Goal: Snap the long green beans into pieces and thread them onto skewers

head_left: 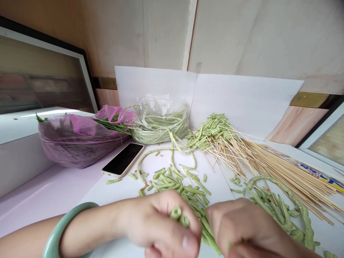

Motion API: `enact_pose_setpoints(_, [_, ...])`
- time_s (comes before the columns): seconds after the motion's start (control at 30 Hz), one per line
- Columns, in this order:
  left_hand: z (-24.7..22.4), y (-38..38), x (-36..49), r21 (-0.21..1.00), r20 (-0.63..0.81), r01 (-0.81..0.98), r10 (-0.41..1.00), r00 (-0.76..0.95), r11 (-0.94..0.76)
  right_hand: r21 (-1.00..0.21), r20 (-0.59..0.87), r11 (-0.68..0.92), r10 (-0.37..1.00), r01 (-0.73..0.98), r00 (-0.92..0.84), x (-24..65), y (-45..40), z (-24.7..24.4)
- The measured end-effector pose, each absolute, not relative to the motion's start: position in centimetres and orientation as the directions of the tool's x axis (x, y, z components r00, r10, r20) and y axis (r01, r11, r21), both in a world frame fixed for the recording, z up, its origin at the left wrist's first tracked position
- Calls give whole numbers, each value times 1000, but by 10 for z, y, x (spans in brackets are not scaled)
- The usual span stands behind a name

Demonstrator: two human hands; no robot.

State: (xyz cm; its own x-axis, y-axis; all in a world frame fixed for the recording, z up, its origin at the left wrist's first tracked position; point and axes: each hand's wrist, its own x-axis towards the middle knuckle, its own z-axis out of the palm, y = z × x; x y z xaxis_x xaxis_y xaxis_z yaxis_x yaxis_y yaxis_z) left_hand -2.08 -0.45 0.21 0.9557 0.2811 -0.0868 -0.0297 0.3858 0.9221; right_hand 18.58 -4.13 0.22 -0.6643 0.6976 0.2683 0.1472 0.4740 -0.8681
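Note:
My left hand [165, 224], with a green bangle [66, 227] on its wrist, is closed around pieces of long bean [176, 213]; two cut ends show above the thumb. Close beside it on the right, my right hand [242, 225] is curled shut. A small green bit of bean [229, 247] shows at its fingertips, mostly hidden. Beneath and beyond both hands lies a loose heap of short bean pieces [166, 181] on white paper. Whole long beans [150, 152] curve from the heap towards a clear plastic bag of long beans [161, 125].
Thin wooden skewers [282, 168] lie at the right, with bean pieces threaded on their far ends [215, 129]. Pale, flattened beans [285, 211] lie beside my right hand. A phone [123, 160] and a purple bag of greens [80, 139] are at the left. White boards [242, 104] stand behind.

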Motion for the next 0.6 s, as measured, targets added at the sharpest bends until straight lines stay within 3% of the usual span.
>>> enact_pose_setpoints(0.13, [-15,8,-15,811,-47,-261,502,863,524,-789,308,514,805,336,-507,190,-27,-3])
enact_pose_setpoints(0.33, [-23,20,-9,783,-265,-228,642,720,578,-714,310,502,852,488,-422,192,-19,-5])
enact_pose_setpoints(0.47, [-23,19,-6,826,-284,-204,701,655,526,-682,230,496,843,538,-486,191,-15,-7])
enact_pose_setpoints(0.6, [-25,18,-4,873,-279,-137,711,645,468,-670,284,496,859,552,-426,190,-11,-14])
